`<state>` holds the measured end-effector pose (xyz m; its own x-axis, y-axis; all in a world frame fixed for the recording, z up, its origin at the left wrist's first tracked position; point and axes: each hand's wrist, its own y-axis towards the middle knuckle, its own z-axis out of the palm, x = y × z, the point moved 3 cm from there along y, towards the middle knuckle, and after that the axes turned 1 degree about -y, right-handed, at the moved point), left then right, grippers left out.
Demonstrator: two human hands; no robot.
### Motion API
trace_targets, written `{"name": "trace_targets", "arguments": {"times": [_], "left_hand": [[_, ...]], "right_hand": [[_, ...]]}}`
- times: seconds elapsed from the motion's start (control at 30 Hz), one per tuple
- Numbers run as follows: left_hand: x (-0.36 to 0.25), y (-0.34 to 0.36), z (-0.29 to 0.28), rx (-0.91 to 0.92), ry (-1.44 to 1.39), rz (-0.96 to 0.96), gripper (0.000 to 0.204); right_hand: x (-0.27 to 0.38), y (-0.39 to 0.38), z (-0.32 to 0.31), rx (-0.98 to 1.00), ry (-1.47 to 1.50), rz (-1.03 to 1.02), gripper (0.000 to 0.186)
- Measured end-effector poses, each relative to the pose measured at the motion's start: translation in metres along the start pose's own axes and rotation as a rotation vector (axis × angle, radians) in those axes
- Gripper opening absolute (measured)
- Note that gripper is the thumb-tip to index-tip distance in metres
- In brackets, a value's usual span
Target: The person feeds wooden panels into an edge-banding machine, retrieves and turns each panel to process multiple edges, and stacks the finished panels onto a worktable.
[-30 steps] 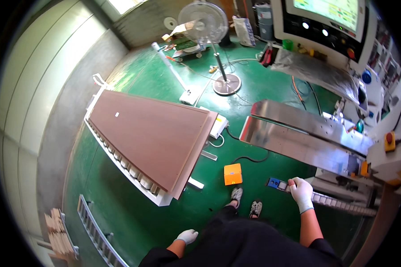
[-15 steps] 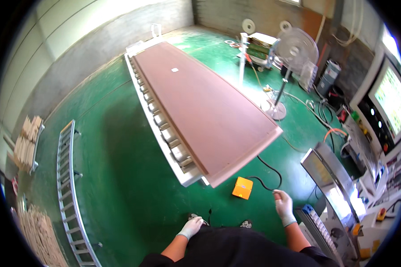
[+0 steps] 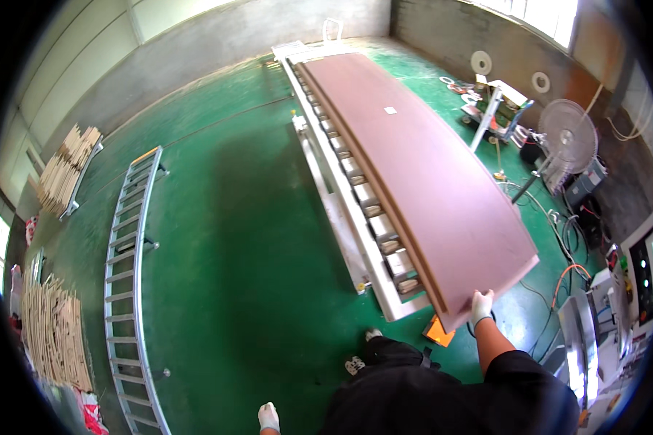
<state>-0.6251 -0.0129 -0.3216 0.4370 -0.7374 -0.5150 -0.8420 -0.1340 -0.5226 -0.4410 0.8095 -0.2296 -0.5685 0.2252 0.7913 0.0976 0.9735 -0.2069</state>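
Note:
A long brown panel (image 3: 428, 174) lies flat on a pale roller table (image 3: 374, 275), its near end jutting out past the frame. At that near edge my right hand (image 3: 480, 307), in a whitish glove, is closed on the panel's rim. The fingertips rest on top; what lies under the edge is hidden. My left hand (image 3: 268, 417), gloved too, hangs low over the green floor, away from the panel. Its fingers look drawn together, with nothing visible in them. An orange box (image 3: 438, 333) on the floor is partly covered by the panel's corner.
To the left a metal roller rack (image 3: 138, 290) stands lengthwise. Beyond it are stacks of wooden strips (image 3: 54, 326). A pedestal fan (image 3: 567, 136), loose cables (image 3: 559, 225) and a loaded cart (image 3: 500, 109) occupy the right side, with machinery (image 3: 620, 297) nearer me.
My view has shifted left and I stand closer to the panel. My right hand has gone from beside the black cable to the panel's near edge. My left hand has swung out leftward.

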Motion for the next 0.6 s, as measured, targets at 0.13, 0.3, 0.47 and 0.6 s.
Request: {"name": "trace_targets", "arguments": {"times": [0.13, 0.3, 0.47, 0.6], "left_hand": [[-0.057, -0.007, 0.006, 0.077, -0.538, -0.269, 0.029], [0.027, 0.052, 0.019, 0.382, -0.442, -0.565, 0.070], [-0.197, 0.151, 0.013, 0.552, -0.082, -0.073, 0.048], [-0.301, 0.250, -0.075, 0.433, 0.144, 0.171, 0.035]], "right_hand": [[0.012, -0.012, 0.003, -0.331, -0.069, -0.003, 0.061], [0.092, -0.068, 0.060, -0.328, -0.432, 0.229, 0.057], [-0.034, 0.012, -0.001, -0.707, -0.401, 0.402, 0.059], [-0.019, -0.030, 0.032, -0.575, -0.652, 0.524, 0.057]]}}
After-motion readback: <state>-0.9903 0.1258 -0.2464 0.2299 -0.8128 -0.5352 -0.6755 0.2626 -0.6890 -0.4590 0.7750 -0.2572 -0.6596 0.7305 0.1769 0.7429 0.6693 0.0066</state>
